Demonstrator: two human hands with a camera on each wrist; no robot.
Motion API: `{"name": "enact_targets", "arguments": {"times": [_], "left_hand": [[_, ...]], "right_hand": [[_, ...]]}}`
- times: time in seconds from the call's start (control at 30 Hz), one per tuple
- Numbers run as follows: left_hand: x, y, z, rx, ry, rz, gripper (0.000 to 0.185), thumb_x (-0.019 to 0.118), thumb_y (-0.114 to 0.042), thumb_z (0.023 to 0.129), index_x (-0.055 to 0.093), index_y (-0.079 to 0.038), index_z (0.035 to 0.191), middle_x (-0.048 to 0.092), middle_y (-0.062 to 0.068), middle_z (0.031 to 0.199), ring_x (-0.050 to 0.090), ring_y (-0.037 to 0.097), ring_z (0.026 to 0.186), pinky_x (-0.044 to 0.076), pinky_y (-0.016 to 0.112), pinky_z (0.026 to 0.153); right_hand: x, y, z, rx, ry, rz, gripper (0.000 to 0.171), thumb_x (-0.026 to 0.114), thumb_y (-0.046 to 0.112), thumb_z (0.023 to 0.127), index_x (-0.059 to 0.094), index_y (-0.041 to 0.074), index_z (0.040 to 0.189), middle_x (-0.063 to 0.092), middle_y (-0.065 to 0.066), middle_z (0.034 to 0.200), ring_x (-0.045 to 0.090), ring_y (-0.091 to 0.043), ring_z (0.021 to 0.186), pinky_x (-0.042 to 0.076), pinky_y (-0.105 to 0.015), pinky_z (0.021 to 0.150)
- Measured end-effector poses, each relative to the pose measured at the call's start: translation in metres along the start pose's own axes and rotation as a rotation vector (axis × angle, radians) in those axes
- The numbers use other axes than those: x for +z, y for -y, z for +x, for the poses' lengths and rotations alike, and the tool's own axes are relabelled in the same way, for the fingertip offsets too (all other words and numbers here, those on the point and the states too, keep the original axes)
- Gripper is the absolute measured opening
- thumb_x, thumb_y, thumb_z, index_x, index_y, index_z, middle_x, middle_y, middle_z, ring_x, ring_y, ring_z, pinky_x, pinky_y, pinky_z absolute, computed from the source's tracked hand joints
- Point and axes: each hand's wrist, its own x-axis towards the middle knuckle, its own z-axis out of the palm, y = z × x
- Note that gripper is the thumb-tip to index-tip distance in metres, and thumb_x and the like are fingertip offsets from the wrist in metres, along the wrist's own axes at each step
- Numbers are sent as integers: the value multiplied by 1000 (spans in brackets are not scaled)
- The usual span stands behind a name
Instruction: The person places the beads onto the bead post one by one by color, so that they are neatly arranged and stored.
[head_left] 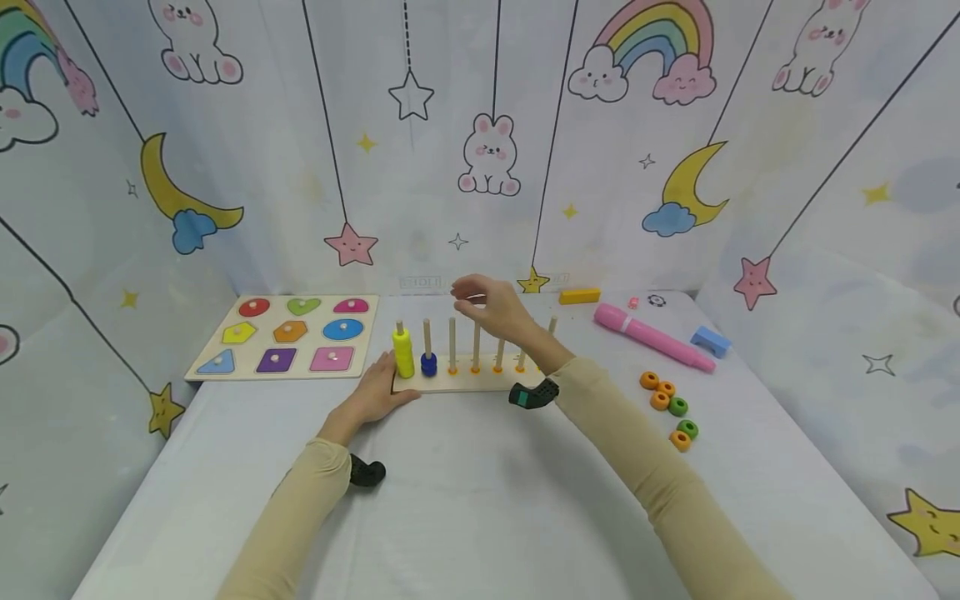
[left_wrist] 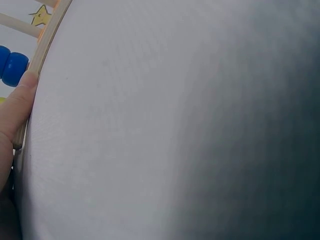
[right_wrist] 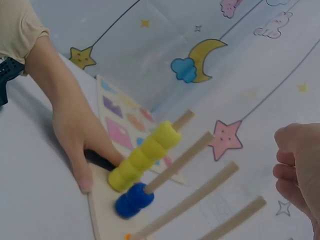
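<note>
A wooden counting peg board [head_left: 465, 382] carries a row of upright pegs. Yellow beads [head_left: 403, 353] stack high on its leftmost peg, and blue beads [head_left: 428, 364] sit low on the second. My left hand [head_left: 375, 393] grips the board's left end, its thumb [left_wrist: 22, 97] along the front edge and the other fingers round the end. Above the middle pegs hovers my right hand [head_left: 491, 308], fingers loosely bent, with a gap between thumb and fingers and no bead showing there. In the right wrist view, that hand [right_wrist: 302, 170] is at the right edge, apart from the pegs.
A shape puzzle board [head_left: 288, 333] lies to the left. On the right are a pink marker [head_left: 652, 336], a blue block [head_left: 710, 342], a yellow block [head_left: 580, 296], and several loose orange beads [head_left: 660, 401] and green beads [head_left: 678, 407]. A printed curtain [head_left: 420, 183] rises behind.
</note>
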Motion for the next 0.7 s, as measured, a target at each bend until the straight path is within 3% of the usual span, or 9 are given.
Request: {"name": "enact_targets", "arguments": {"times": [0.2, 0.4, 0.6, 0.7], "left_hand": [[1, 0, 0, 4, 6, 1, 92, 63, -41, 90, 9, 7, 148, 14, 27, 152, 7, 38, 141, 7, 50, 114], [0, -1, 0, 6, 5, -8, 92, 63, -40, 90, 9, 6, 148, 13, 27, 152, 7, 38, 141, 7, 50, 114], [-1, 0, -1, -13, 18, -2, 92, 61, -42, 90, 8, 5, 148, 12, 26, 153, 5, 37, 142, 7, 50, 114], [-1, -1, -1, -25, 26, -2, 92, 60, -42, 91, 6, 4, 149, 10, 25, 153, 4, 37, 142, 6, 50, 114]], "right_hand": [[-36, -18, -18, 91, -56, 38, 31, 63, 11, 91, 58, -2, 119, 65, -13, 112, 63, -19, 101, 51, -25, 88], [-74, -31, -45, 136, -170, 71, 28, 62, 8, 91, 59, -2, 118, 64, -16, 113, 62, -26, 103, 50, -34, 91], [-105, -24, -78, 186, -230, 40, 28, 61, 0, 90, 57, -10, 115, 63, -24, 110, 60, -36, 103, 51, -39, 90], [-115, -40, -95, 242, -231, 4, 29, 61, 5, 91, 57, -6, 118, 63, -21, 112, 60, -33, 105, 50, -38, 91]]}}
